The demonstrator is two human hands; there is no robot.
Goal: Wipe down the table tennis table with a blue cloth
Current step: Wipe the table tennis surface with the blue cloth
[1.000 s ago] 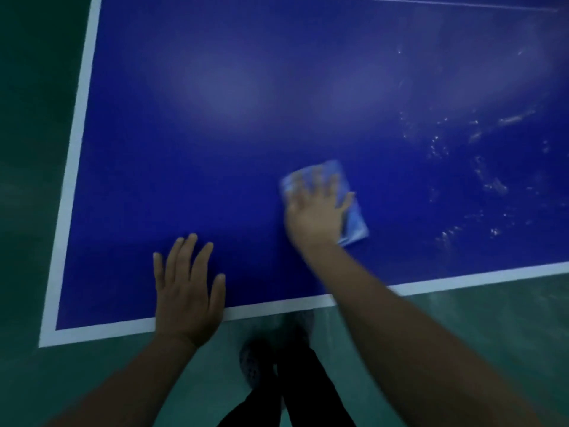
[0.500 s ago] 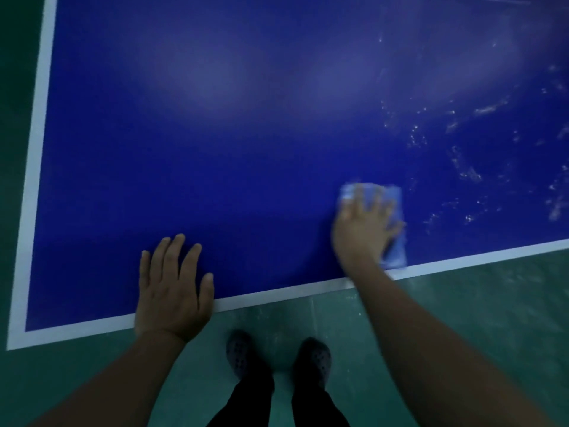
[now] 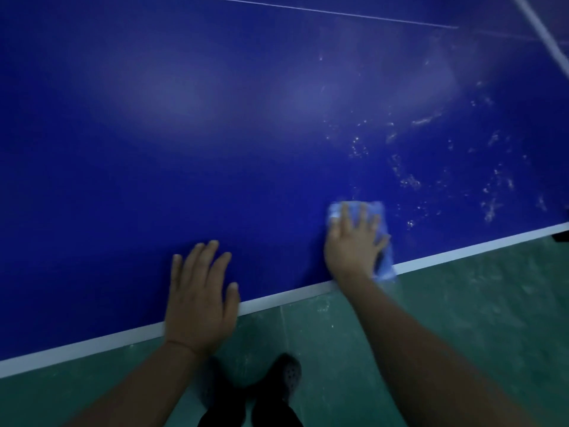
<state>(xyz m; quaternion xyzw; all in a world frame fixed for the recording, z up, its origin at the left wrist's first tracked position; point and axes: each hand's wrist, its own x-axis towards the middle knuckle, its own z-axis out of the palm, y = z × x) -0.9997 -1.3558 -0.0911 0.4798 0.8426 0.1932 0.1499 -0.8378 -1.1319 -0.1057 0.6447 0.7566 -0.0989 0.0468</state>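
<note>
Since a second ago the right hand (image 3: 354, 241) has slid the blue cloth (image 3: 380, 238) rightward and nearer, fingers spread flat pressing it at the white near edge of the table tennis table (image 3: 215, 134), the left hand (image 3: 200, 297) flat beside it, white specks (image 3: 409, 180) beyond.

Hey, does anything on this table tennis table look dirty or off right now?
Yes. Whitish specks and smears dot the dark blue table tennis table right of the crumpled light blue cloth under the right hand. The cloth's lower corner overhangs the white edge line.
</note>
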